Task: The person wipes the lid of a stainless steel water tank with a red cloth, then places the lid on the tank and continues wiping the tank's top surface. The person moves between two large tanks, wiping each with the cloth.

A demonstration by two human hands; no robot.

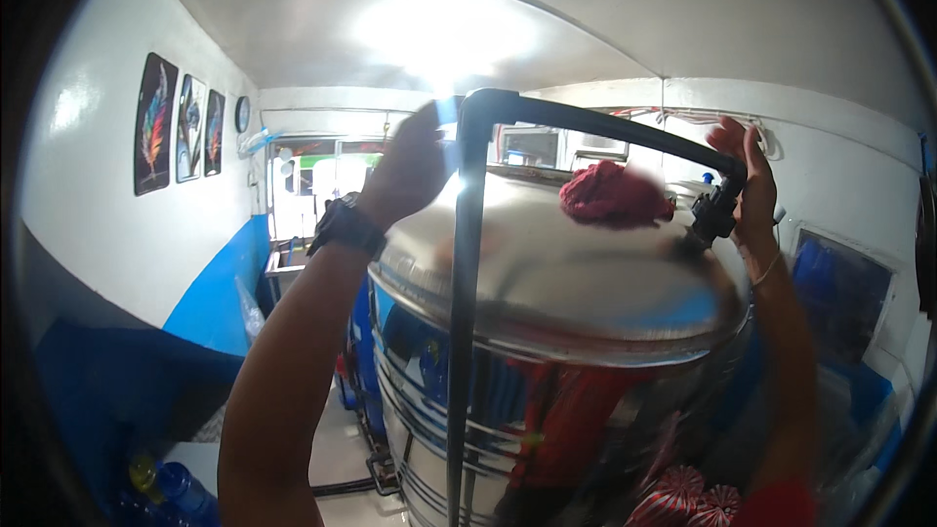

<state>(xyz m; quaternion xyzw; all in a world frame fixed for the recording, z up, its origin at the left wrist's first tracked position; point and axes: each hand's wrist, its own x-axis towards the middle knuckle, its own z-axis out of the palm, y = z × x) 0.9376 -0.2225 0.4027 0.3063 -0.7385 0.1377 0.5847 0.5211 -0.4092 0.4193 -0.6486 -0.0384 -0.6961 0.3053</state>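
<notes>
A large shiny metal tank [527, 293] with a domed lid stands before me. A dark plastic pipe [465, 293] rises in front of it, bends at an elbow and runs across to a fitting [714, 216] on the lid's right. My left hand [413, 165], with a dark wristwatch [348, 227], is raised beside the pipe's left elbow; its fingers are blurred and partly hidden. My right hand [754, 176] is up behind the pipe's right elbow, its fingers apart, with the palm close to the pipe. A crumpled dark red cloth [615, 194] lies on the lid.
Three feather pictures [155, 124] and a clock hang on the left wall. Blue bottles [187, 490] stand at the lower left. Dark piping [344, 487] runs along the floor by the tank. Red-and-white striped things [677, 494] are at the lower right. A window [315, 176] is behind.
</notes>
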